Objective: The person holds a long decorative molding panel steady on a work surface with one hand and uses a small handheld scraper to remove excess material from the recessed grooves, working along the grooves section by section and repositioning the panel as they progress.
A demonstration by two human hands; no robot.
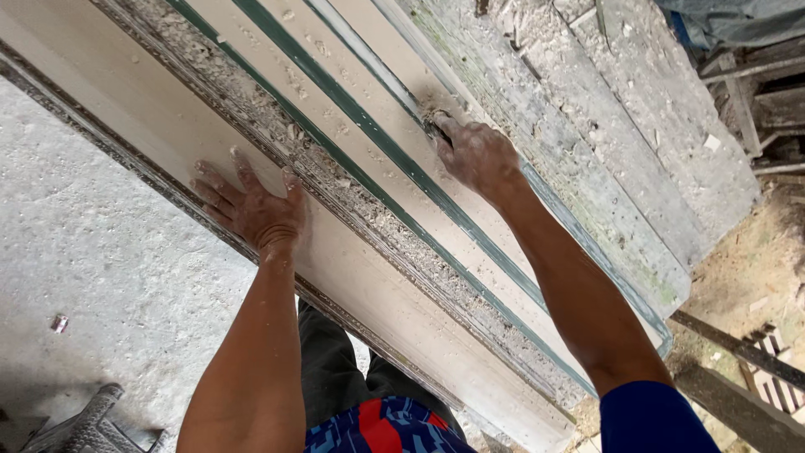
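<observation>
the left hand (251, 210) lies flat, fingers spread, grasping nothing, on the near plain band of a long pale moulded panel (402, 335) that runs diagonally from the top left to the lower right. the right hand (476, 153) is closed around a small dark tool (436, 126), mostly hidden, pressed at the panel's far green-striped edge. crumbled plaster debris (335, 168) fills the groove between the two hands. weathered grey planks (612, 126) lie beyond the far edge. a small red-and-white scrap (59, 322) sits on the concrete floor (101, 252), at left.
</observation>
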